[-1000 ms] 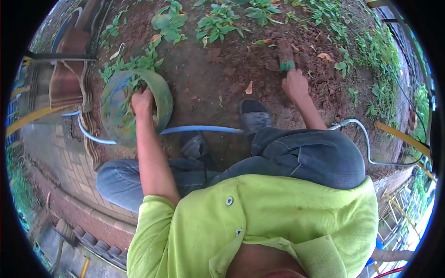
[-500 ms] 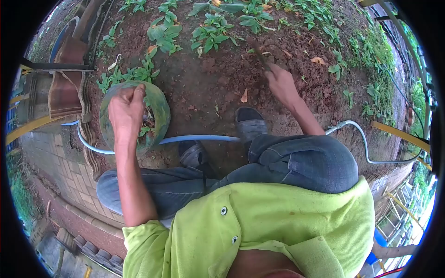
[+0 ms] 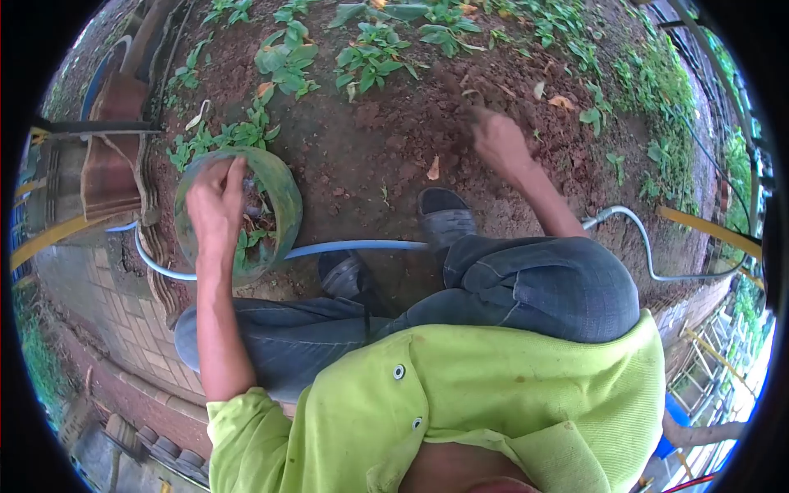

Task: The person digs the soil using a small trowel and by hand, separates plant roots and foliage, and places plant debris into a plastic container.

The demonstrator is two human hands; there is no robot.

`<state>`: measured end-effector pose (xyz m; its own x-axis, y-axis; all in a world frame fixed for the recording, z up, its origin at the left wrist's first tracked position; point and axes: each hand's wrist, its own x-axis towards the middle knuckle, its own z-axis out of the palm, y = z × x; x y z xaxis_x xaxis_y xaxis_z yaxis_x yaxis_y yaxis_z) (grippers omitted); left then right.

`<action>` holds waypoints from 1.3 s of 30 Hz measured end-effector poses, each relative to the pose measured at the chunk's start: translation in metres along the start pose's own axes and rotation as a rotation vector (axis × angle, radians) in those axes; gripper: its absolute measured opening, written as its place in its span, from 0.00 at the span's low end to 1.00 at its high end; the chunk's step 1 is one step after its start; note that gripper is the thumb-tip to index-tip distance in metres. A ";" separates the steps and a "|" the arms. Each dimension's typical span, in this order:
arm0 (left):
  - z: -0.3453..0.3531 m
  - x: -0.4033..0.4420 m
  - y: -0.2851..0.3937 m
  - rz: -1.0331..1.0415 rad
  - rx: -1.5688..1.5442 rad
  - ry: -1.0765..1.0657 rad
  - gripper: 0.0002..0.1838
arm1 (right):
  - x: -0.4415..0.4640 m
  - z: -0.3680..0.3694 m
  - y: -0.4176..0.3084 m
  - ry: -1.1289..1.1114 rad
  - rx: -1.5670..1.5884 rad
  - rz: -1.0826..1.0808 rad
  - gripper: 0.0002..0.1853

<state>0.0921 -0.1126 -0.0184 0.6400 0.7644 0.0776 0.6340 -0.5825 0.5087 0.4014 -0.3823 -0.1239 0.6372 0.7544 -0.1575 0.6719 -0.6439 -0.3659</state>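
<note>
My left hand (image 3: 215, 201) is closed, fingers curled and thumb pressed in, at the far rim of a green bucket (image 3: 285, 197). Its fingertips are hidden, so I cannot tell whether it grips the rim or something small. Leafy green plants (image 3: 246, 246) and some pale bits lie inside the bucket. On the far right, my right hand (image 3: 501, 148) is wrapped round a dark, narrow tool (image 3: 470, 115), low over loose reddish soil (image 3: 427, 119). Motion blurs this tool, and its tip is hard to make out against the earth.
Rows of leafy plants (image 3: 370, 56) grow at the far side, with weeds (image 3: 657, 90) on the right. A blue hose (image 3: 353, 245) crosses behind my sandalled feet (image 3: 445, 215). Corrugated sheets (image 3: 111, 168) stand at left beside brick paving (image 3: 123, 304). Dry leaves lie on the soil.
My right hand has moved slightly, and its tool now shows less clearly. My left hand has shifted a little left at the bucket. A pale leaf shows on the soil beyond my right hand.
</note>
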 end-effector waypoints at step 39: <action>0.016 -0.001 -0.015 0.124 -0.014 0.008 0.15 | 0.023 0.003 -0.071 -0.408 0.639 -0.090 0.11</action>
<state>0.0893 -0.1091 -0.0395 0.7092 0.6893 0.1478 0.5443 -0.6686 0.5066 0.3669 -0.3188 -0.1042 0.3170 0.8678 -0.3827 0.2863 -0.4723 -0.8336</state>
